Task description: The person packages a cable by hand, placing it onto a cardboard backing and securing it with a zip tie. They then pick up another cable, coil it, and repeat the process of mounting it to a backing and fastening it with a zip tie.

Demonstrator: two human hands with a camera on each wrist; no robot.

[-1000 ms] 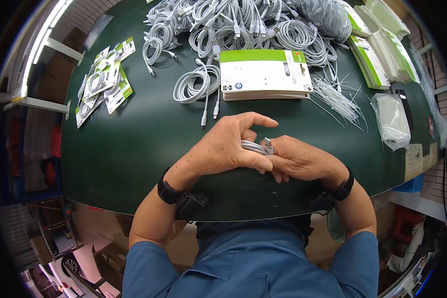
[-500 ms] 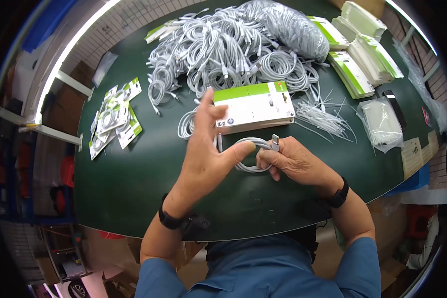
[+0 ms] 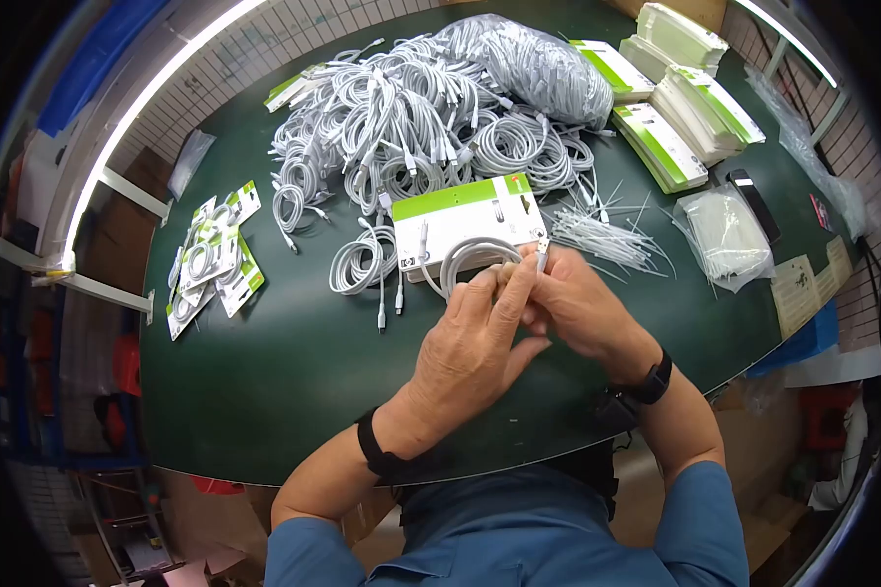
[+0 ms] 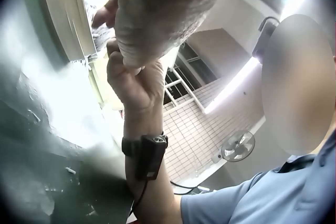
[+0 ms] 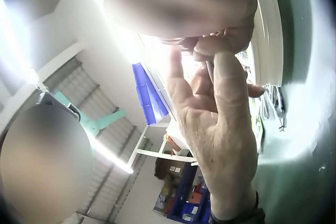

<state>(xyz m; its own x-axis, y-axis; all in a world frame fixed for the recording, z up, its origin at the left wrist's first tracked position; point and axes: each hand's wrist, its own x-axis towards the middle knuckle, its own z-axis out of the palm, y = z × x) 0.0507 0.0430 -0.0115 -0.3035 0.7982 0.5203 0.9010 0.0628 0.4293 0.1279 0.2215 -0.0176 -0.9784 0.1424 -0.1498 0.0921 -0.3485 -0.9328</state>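
Note:
A coiled grey-white charging cable [image 3: 465, 252] is held up near the middle of the table, in front of the card stack. My right hand [image 3: 589, 301] grips the coil at its right side, with a metal-ended USB plug [image 3: 542, 250] standing up by its fingertips. My left hand [image 3: 472, 344] overlaps the coil's lower edge, its fingers meeting the right hand's fingertips and its thumb held apart. Whether the left fingers pinch the cable I cannot tell. In the right wrist view the left hand [image 5: 220, 124] reaches up to the right hand [image 5: 239, 22].
Behind the green-and-white card stack [image 3: 460, 203] lies a large heap of coiled cables [image 3: 392, 122]. Another coil [image 3: 357, 266] is left of the stack, loose white ties [image 3: 607, 238] right of it. Carded cables [image 3: 215, 256] lie far left, a bag of ties [image 3: 722, 238] far right.
Both hands and the coil have moved forward, toward the card stack. The left hand, raised with spread fingers half a second ago, has come over to the right hand's fingertips.

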